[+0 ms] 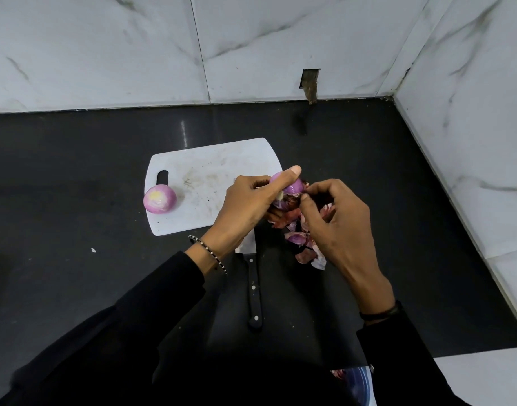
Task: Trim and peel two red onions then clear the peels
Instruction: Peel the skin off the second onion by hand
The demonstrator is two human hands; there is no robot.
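Onion [293, 186], second of the two, held up above the right end of the cutting board [210, 171]. Left hand [251, 200] grips it, fingers curled round the underside, thumb laid straight across the top. Purple flesh shows beside the thumb; dark dry skin hangs at the lower side.

Right hand [336, 227] pinches a strip of that dry skin between thumb and forefinger, right against the onion. Other fingers curled in loosely.

First onion [159, 199] already peeled, pale pink with a yellowish cut face. Sits at the left near corner of the board, just beside the handle slot, well apart from both hands.

Peels [301, 241] lie in a loose heap on the black counter [75, 177], just off the board's right near corner and partly under the right hand. Mix of dark red papery bits and paler pieces.

Knife [254, 288] flat on the counter near the board's near edge, between the two forearms. Black riveted handle points toward the person; most of the blade hidden behind the left wrist.

Beaded bracelet [209, 253] on the left wrist, dark band [380, 313] on the right. Black sleeves on both arms. White marbled tiles [105, 48] at the back and right. Small white speck [93, 250] on the counter left of the board.
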